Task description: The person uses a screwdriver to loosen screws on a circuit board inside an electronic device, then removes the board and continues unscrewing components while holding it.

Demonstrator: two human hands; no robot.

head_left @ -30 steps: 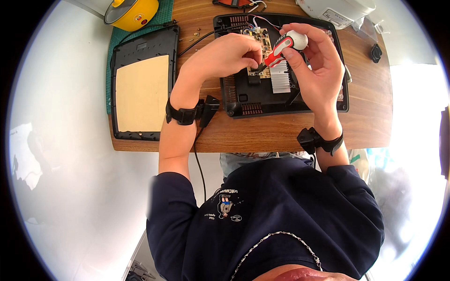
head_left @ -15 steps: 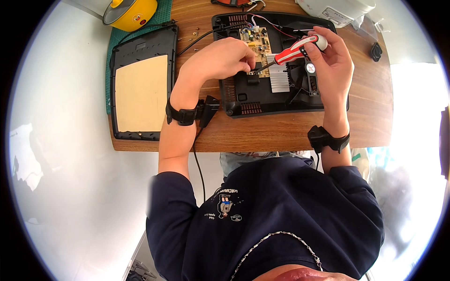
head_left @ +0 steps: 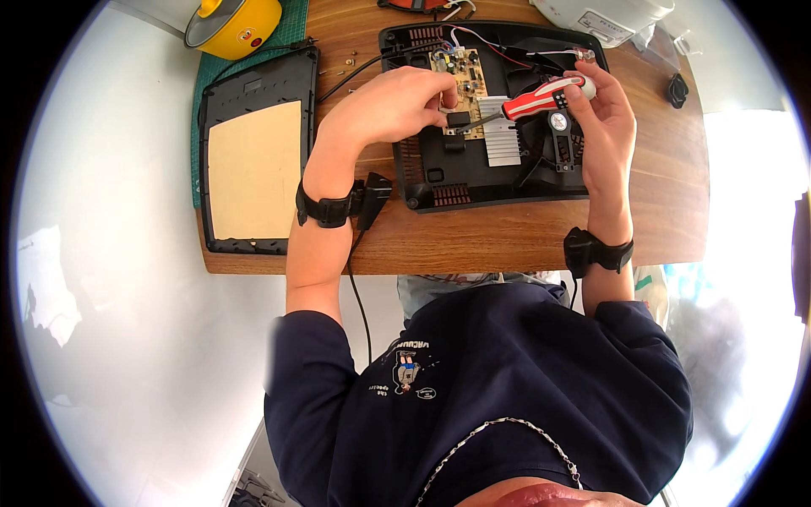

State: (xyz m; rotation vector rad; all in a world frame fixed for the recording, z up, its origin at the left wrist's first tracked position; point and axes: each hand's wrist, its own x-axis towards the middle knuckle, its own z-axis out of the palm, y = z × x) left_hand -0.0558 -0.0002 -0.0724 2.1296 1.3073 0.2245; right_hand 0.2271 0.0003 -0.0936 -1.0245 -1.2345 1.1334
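Head view: a black housing (head_left: 486, 190) lay open on the wooden table (head_left: 507, 237).
Right hand (head_left: 606, 122): its fingers were closed around the rear of the screwdriver (head_left: 534, 101), over the housing's right half.
Screwdriver: the red and white handle slanted down to the left, its shaft passing the heatsink (head_left: 502, 144) toward the lower end of the board (head_left: 470, 68); whether the tip touched could not be told.
Left hand (head_left: 405, 103): fingers curled, thumb and fingertips close together at the board's left side; whether they pinched anything was hidden.
Board: it sat inside the housing, mostly left of the heatsink, with wires at its upper end.
Fan (head_left: 558, 123): black, right of the heatsink, partly covered by the screwdriver and right hand.
Panel (head_left: 256, 169): black with a cream sheet, it lay left of the housing, partly over the green mat (head_left: 296, 15).
Screws (head_left: 351, 62): a few lay between panel and housing.
Far edge: a yellow pot (head_left: 247, 28) stood upper left, a white appliance (head_left: 574, 13) upper right.
Straps (head_left: 328, 209): black, one on each forearm near the wrist.
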